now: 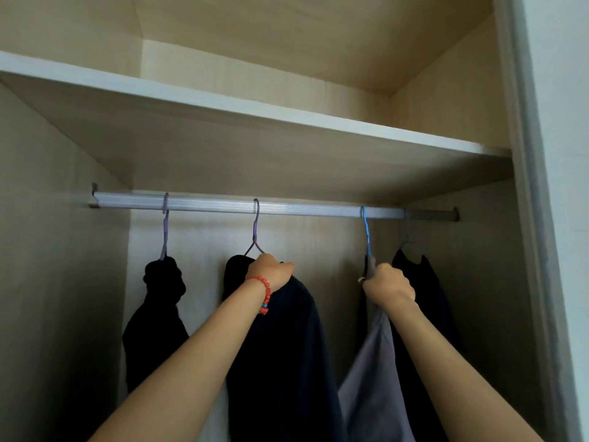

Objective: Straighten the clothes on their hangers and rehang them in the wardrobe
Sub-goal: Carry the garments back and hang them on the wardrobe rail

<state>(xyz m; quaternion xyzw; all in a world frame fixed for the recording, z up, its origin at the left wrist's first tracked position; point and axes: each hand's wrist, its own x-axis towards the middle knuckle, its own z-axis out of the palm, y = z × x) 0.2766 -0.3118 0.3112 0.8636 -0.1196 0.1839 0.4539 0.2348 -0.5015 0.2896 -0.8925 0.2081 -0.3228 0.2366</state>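
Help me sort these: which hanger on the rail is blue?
The blue hanger, third from the left, carrying the grey garment gripped by the right hand. The two hangers left of it are purple.

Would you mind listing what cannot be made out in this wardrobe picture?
- Head view: the shoulders of the purple hanger are hidden by the left hand and the dark navy garment.
- The blue hanger below its neck is hidden by the right hand and the grey garment.
- The rightmost hanger is dim and thin; its colour is unclear.
- All garment hems are cut off by the bottom edge.
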